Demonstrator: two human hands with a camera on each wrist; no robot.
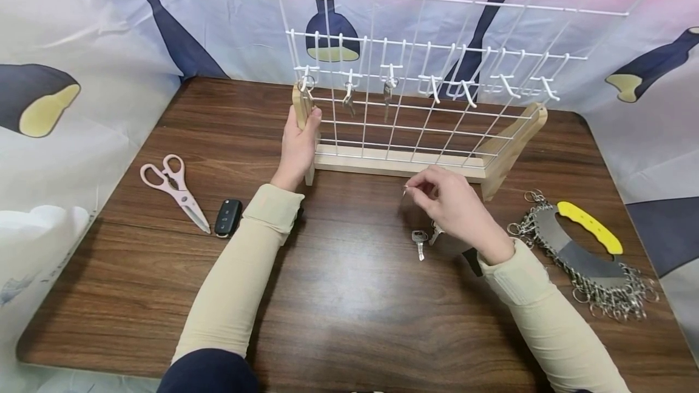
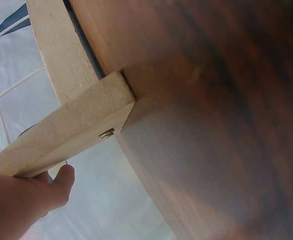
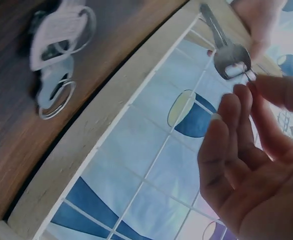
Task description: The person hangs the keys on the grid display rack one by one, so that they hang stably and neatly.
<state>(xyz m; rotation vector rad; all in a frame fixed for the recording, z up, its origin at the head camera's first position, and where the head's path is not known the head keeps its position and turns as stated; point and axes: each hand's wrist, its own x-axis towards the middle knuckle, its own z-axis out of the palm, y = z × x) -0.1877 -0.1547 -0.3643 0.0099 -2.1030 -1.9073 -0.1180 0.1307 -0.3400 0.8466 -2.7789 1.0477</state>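
Note:
My left hand (image 1: 297, 145) grips the left wooden post (image 2: 71, 122) of a white wire rack (image 1: 406, 114), thumb on the near side. My right hand (image 1: 452, 204) is in front of the rack's wooden base, above the table. Between thumb and fingertip it pinches a small ring with a silver key (image 3: 225, 54), which hangs free in the right wrist view. Beneath that hand two more keys lie on the table: one key (image 1: 419, 244) in plain sight, another key (image 1: 436, 233) partly covered by the hand. Three hooks at the rack's left hold hanging keys (image 1: 349, 100).
Pink scissors (image 1: 182, 194) and a black car key fob (image 1: 228, 218) lie left of my left forearm. At the right is a curved metal holder with a yellow handle (image 1: 590, 226), fringed with many small rings (image 1: 611, 302). Several bare white hooks (image 1: 466, 93) stick out on the rack's right half.

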